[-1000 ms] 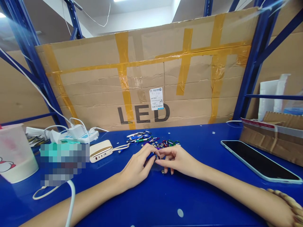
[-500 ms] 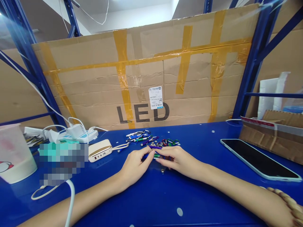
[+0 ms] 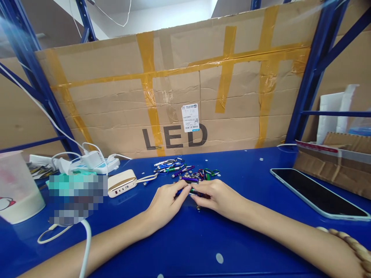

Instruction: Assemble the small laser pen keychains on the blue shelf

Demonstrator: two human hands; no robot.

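My left hand (image 3: 166, 204) and my right hand (image 3: 217, 197) meet at the fingertips above the blue shelf top (image 3: 232, 247). Between them they pinch a small dark metal tube light (image 3: 197, 194), partly hidden by my fingers. Just beyond my fingertips lies a purple tube light (image 3: 189, 179). Further back is a loose pile of slim keychain lights (image 3: 169, 166) in several colours, with coloured carabiners (image 3: 209, 173) to its right. A small button battery (image 3: 198, 208) sits below my right fingers. A beaded bracelet (image 3: 350, 245) circles my right wrist.
A gold-trimmed power bank (image 3: 121, 183) lies left of my hands, behind it a power strip (image 3: 92, 166) with white cables. A smartphone (image 3: 319, 194) lies on the right. A plastic cup (image 3: 17, 185) stands far left. Taped cardboard (image 3: 174, 88) rises behind.
My fingertips have drawn closer and now pinch the small tube between both hands. The whole view has shifted slightly, with the shelf and objects sitting a little higher in the picture.
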